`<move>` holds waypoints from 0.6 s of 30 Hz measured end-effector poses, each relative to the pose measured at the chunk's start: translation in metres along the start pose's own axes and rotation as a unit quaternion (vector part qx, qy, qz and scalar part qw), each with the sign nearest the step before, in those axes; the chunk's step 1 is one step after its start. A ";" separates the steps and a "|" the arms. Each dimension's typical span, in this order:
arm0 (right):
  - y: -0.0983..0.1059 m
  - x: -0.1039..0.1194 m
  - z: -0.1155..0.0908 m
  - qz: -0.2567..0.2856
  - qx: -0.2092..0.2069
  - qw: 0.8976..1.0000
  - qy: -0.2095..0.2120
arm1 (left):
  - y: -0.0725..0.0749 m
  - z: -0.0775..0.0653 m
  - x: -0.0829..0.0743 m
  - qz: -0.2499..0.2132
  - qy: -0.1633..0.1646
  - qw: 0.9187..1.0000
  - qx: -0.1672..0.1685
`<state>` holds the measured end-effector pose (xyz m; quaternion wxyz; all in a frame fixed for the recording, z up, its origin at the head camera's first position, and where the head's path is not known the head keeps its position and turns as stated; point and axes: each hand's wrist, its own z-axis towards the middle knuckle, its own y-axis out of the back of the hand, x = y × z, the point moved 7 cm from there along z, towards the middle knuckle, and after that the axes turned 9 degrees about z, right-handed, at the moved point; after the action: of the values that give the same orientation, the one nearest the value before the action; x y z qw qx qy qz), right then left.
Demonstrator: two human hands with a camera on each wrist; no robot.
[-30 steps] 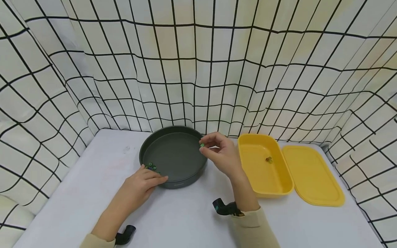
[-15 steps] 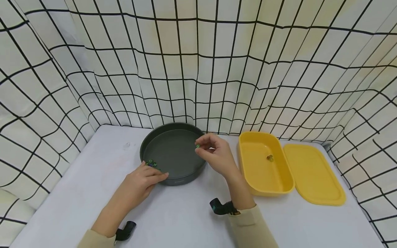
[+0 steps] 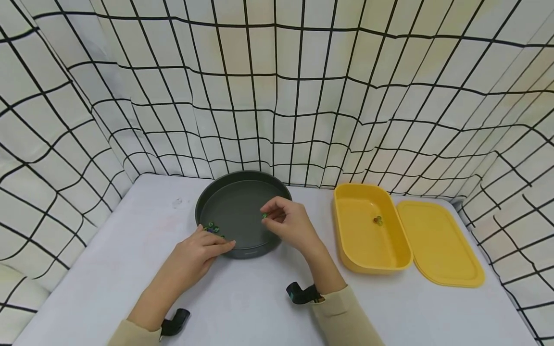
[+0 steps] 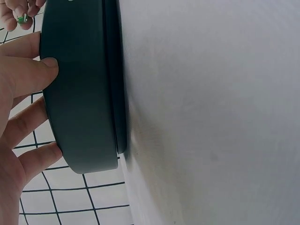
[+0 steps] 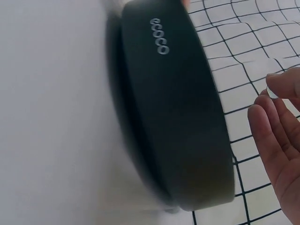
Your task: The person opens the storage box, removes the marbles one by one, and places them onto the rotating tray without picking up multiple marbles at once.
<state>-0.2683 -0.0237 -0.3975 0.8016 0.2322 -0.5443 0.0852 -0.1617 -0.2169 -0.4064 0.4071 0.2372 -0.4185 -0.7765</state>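
Note:
My right hand [image 3: 287, 222] is over the right side of a round dark green tray [image 3: 242, 206], pinching a small glassy green marble [image 3: 264, 216] between thumb and fingertips. The marble [image 4: 22, 19] also shows at the top left of the left wrist view. My left hand [image 3: 196, 254] rests on the tray's near-left rim, its fingers spread along the edge and the thumb [image 4: 49, 65] against the top of the wall. Close to those fingers, several small green marbles and a blue one [image 3: 210, 228] lie inside the tray, some hidden by the hand.
To the right stands a yellow rectangular box [image 3: 361, 235] holding a little group of amber and yellowish pieces [image 3: 378, 220]. Its flat yellow lid [image 3: 441, 245] lies beside it. White walls with a black grid [image 3: 277, 96] enclose the white table [image 3: 143, 230].
Pinching the green marble, my right hand has moved left and slightly down, from the tray's right rim to above its inside. My left hand keeps its place on the rim.

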 end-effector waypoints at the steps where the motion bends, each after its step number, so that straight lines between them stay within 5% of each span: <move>1: -0.003 -0.001 0.000 -0.005 0.004 1.000 -0.001 | 0.000 0.000 0.000 0.000 0.000 1.000 -0.001; 18: -0.034 -0.013 -0.003 -0.099 0.048 0.994 -0.003 | 0.001 -0.001 0.000 -0.002 -0.003 1.000 -0.003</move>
<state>-0.2578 -0.0510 -0.4202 0.7924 0.3234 -0.5163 0.0309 -0.1605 -0.2172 -0.4060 0.4053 0.2345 -0.4171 -0.7789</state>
